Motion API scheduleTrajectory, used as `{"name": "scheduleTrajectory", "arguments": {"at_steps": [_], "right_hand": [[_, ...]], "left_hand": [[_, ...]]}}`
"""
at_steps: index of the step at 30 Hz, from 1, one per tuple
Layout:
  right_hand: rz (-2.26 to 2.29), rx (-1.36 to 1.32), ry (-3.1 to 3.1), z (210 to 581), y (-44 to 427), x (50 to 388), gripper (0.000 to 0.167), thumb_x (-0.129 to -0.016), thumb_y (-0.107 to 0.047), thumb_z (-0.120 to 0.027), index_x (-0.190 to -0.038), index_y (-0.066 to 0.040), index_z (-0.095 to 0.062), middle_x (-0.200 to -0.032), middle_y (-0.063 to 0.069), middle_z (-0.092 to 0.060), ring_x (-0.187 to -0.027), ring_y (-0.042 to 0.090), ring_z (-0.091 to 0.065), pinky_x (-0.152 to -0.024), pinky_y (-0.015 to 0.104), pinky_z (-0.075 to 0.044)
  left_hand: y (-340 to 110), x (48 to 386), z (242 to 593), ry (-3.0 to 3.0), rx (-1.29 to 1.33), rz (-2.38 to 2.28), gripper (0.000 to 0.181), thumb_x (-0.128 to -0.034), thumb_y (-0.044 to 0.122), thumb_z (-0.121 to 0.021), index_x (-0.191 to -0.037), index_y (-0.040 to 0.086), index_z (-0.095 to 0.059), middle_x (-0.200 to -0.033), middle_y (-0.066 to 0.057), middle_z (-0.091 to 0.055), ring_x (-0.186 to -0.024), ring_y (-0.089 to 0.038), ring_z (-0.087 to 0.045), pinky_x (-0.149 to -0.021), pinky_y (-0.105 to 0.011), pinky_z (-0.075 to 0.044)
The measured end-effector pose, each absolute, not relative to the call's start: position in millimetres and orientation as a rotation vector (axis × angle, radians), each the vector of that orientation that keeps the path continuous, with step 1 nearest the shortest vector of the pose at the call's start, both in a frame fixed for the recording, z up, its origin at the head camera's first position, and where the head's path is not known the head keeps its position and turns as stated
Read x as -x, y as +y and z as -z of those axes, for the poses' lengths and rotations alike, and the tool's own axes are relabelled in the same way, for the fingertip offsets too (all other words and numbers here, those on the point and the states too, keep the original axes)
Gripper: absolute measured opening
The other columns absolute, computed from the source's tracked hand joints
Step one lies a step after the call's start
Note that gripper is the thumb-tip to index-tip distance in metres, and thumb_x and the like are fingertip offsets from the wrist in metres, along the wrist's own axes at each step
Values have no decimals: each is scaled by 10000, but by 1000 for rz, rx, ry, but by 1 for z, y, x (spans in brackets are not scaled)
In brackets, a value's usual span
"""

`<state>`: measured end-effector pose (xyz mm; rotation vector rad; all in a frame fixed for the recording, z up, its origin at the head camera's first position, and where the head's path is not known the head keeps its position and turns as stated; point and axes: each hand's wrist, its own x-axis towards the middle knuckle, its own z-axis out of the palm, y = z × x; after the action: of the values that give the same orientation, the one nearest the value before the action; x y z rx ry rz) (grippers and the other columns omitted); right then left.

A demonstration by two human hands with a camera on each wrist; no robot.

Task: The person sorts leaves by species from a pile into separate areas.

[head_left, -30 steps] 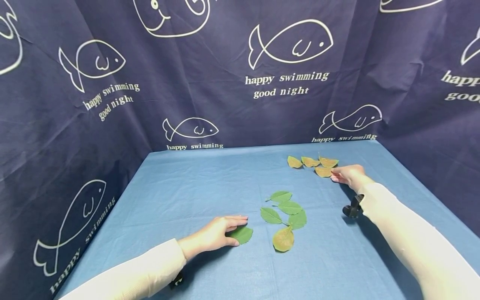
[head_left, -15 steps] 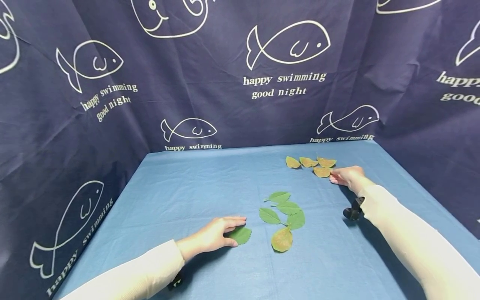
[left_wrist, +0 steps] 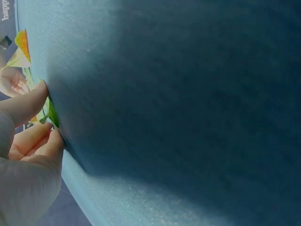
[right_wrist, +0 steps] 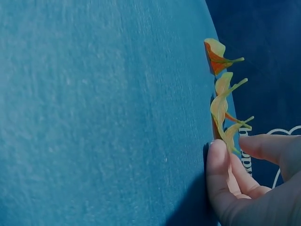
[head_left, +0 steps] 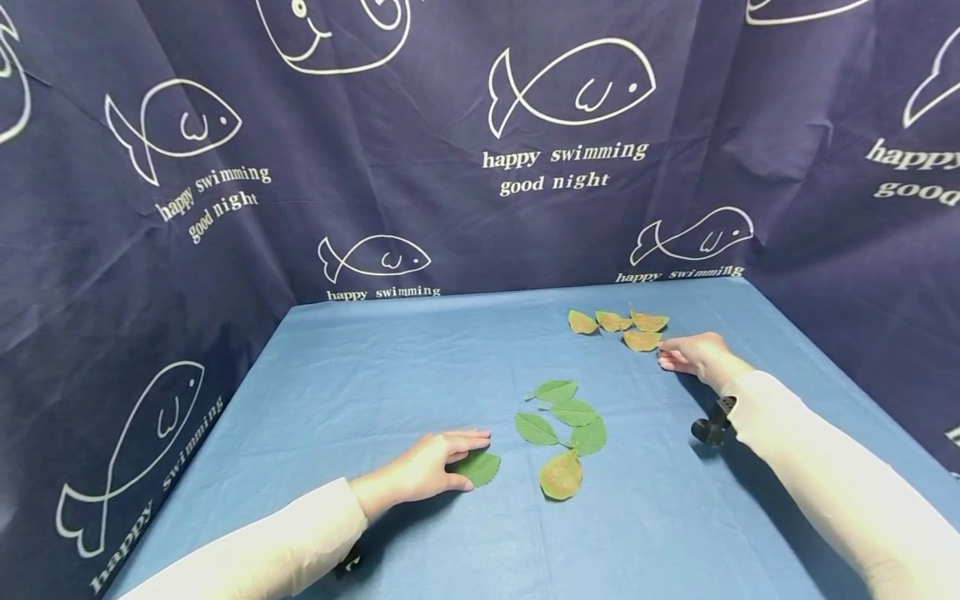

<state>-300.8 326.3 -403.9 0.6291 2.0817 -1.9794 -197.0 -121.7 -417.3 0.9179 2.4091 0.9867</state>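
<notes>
In the head view my left hand [head_left: 427, 467] lies low over the cloth at a green leaf [head_left: 481, 469]. Its fingers extend along the leaf's far side, the thumb touches the near edge, and the hand covers the stem end. My right hand [head_left: 699, 354] is at the back right, fingers curled, with the tips at the right end of a yellow-brown leaf [head_left: 642, 341]. The right wrist view has this leaf's end [right_wrist: 229, 139] between thumb and forefinger. Three similar leaves lie beside it: one leaf [head_left: 649, 321], a second leaf [head_left: 613, 321] and a third leaf [head_left: 582, 322].
Between the hands, several green leaves, such as an upper leaf [head_left: 556, 390] and a left leaf [head_left: 536, 428], form a curve ending in a yellow leaf [head_left: 561, 476]. Blue cloth [head_left: 390, 358] covers the table. A dark fish-print curtain [head_left: 450, 192] hangs around it.
The head view has shifted slightly, so everything sits a little further left. The right fingertips appear marginally further from the yellow-brown leaf's middle. My left hand and the other leaves have stayed put.
</notes>
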Motion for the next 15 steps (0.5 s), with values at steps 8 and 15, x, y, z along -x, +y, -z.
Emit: {"name": "scheduleTrajectory", "arguments": {"at_steps": [8,15], "right_hand": [[1936,-625,2083,400,321,294,475,-938,-12,-542,-1331,165,-343,-648,-9,-659,-589,73,-675,-706,239,-597],[1945,-600,2051,396,319,293,384,-922,-3,-562,-1251,126,-414,-652,9,-673,-597,77,-676,-707,239,-597]], "left_hand": [[-122,196,419,2366,-893,-1028,624,-835,15,-731,-1406,-11,-480,-1514,-121,-414,-1380,-278,-419,-1072,-336,-430],[-123,197,418,2363,-891,-1042,623,-835,13,-730,-1406,-10,-481,-1515,-120,-412,-1388,-281,-407,-1074,-338,-429]]}}
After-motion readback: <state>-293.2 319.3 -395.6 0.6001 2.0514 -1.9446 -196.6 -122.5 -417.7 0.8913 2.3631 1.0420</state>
